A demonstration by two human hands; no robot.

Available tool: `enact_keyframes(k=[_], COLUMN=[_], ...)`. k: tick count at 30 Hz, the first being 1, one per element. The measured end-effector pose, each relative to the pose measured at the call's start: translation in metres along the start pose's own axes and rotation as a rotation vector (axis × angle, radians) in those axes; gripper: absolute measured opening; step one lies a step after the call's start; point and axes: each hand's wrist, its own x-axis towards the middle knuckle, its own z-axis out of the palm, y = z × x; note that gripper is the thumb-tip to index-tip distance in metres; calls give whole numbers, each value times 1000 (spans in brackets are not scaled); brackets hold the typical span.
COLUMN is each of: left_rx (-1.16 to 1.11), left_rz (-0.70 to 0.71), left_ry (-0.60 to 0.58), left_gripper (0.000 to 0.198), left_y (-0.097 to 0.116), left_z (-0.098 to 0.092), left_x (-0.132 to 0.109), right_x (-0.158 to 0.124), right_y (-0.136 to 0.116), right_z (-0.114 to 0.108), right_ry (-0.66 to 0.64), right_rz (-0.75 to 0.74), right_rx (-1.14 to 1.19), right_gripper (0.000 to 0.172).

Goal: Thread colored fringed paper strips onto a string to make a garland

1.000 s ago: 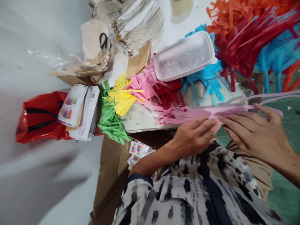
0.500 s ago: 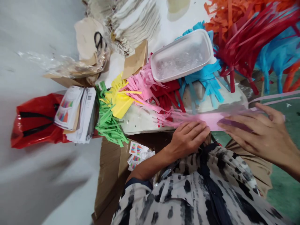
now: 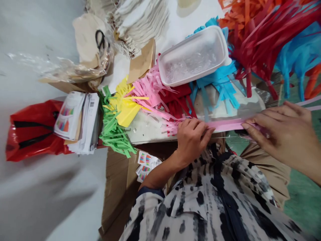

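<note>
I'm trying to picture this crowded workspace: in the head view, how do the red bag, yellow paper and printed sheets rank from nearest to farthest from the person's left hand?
From the left hand:
1. Yellow paper: on the table, leftward.
2. Printed sheets: stacked farther left.
3. Red bag: leftmost, past the sheets.

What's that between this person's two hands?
In the head view, a flat stretch of pink strip spans the gap between the left hand and the right hand.
</note>
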Motion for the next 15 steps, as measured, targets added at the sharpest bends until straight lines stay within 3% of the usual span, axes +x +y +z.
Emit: enact_keyframes(k=[8, 15], left_rx=[22, 75], left_rz=[-38, -34], left_ry=[116, 63], left_gripper=[27, 28], left_y=[-5, -5], left_z=[15, 12], left_x=[2, 8], right_x=[11, 15], right_y=[-6, -6], right_z=[11, 11], right_ry=[-81, -122], right_rz=[27, 47], right_rx=[-266, -297], right_gripper=[46, 45])
